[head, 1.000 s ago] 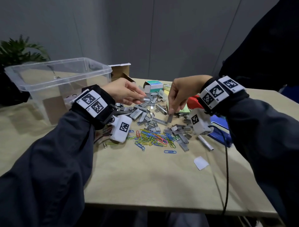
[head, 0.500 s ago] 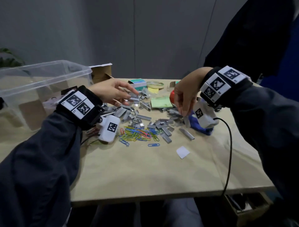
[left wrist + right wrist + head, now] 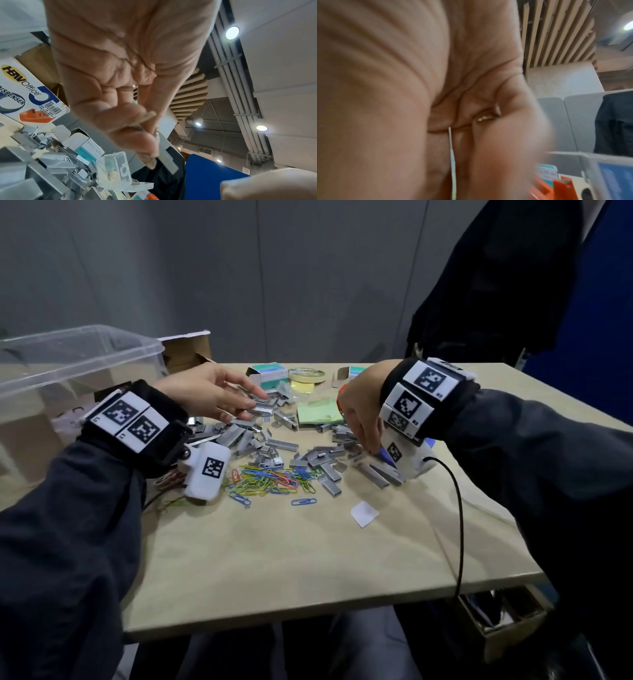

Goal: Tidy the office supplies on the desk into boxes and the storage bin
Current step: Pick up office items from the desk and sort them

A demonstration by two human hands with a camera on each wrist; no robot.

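Leaning over the table (image 3: 308,559), the person has shifted since a second ago: the right hand (image 3: 359,409), which then pinched a strip over the middle of the heap, now reaches down at the heap's right edge, fingers pointing to the strips beside a blue object (image 3: 385,456); whether it holds anything I cannot tell. The left hand (image 3: 209,397) has stayed above the left of the heap and pinches a staple strip (image 3: 167,158) between thumb and fingertips. The plant at the far left is no longer in sight.

Grey partition panels stand behind the pale wooden table, and a dark coat (image 3: 496,285) hangs at the right. A clear storage bin (image 3: 78,361) sits at the table's far-left corner, an open cardboard box (image 3: 186,354) just behind it. Loose staple strips (image 3: 274,445) spread across the middle, with green sticky notes (image 3: 318,414) beyond them, a tape roll (image 3: 306,374) farther back and a small teal staple box (image 3: 270,373) beside it. Coloured paper clips (image 3: 270,479) lie nearer, touching the heap, and a white paper scrap (image 3: 364,513) lies apart.
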